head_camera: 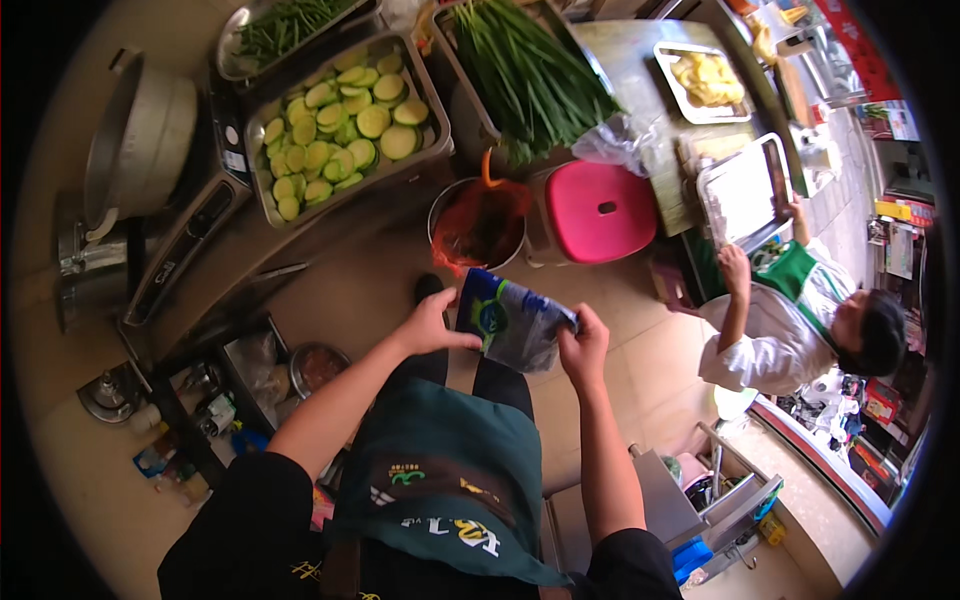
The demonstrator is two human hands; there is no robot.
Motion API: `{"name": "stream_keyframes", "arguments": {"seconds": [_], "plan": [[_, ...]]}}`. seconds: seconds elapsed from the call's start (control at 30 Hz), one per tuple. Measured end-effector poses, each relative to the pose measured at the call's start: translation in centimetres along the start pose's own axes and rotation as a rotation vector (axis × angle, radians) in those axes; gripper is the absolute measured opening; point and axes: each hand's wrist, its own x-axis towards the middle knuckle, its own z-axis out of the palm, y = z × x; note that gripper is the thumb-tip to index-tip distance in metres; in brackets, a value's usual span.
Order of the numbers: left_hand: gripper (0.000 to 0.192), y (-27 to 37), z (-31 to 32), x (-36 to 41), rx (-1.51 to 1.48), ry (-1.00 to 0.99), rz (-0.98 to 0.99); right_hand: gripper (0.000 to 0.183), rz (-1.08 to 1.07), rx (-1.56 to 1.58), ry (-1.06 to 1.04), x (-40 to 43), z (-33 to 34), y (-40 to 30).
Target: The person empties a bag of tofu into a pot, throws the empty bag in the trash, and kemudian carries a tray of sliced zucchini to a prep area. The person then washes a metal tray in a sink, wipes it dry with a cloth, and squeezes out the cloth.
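Observation:
A plastic packet [517, 319] with blue and green print and a see-through lower part is held up in front of my apron [450, 450]. My right hand [583, 345] pinches its right edge, where the film is crumpled. On the other side, my left hand [435, 326] is at the packet's left edge, its thumb over the lower left corner. Just beyond the packet stands a round metal bin [516, 259], with a red plastic bag [480, 225] hanging in and over it. Whatever is inside the packet cannot be made out clearly.
A pink-topped stool [600, 214] stands beside the bin. Trays of sliced zucchini [337, 127] and long green leaves [525, 75] line the counter ahead. On the right, a person [787, 300] holds a metal tray [746, 187]. An open drawer [712, 495] juts out at lower right.

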Motion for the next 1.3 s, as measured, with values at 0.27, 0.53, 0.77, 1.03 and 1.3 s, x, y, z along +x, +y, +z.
{"name": "stream_keyframes", "arguments": {"seconds": [0.27, 0.53, 0.77, 1.03, 1.3], "plan": [[0.037, -15.2, 0.8, 9.0, 0.137, 0.523, -0.087, 0.04, 0.537, 0.703, -0.142, 4.3, 10.3, 12.9], [0.014, -28.3, -0.9, 20.5, 0.275, 0.249, -0.184, 0.063, 0.431, 1.013, -0.077, 8.2, 21.2, 14.9], [0.022, -35.0, -3.7, 27.1, -0.214, -0.102, -0.87, 0.055, 0.549, 1.006, -0.126, 15.1, 25.6, 22.4], [0.076, -32.3, -5.4, 26.4, 0.719, 0.504, -0.293, 0.057, 0.474, 0.38, -0.164, 17.9, 29.6, 25.9], [0.046, -30.8, -3.6, 22.4, 0.955, 0.043, -0.048, 0.062, 0.134, -0.149, 0.073, 17.3, 28.7, 24.9]]}}
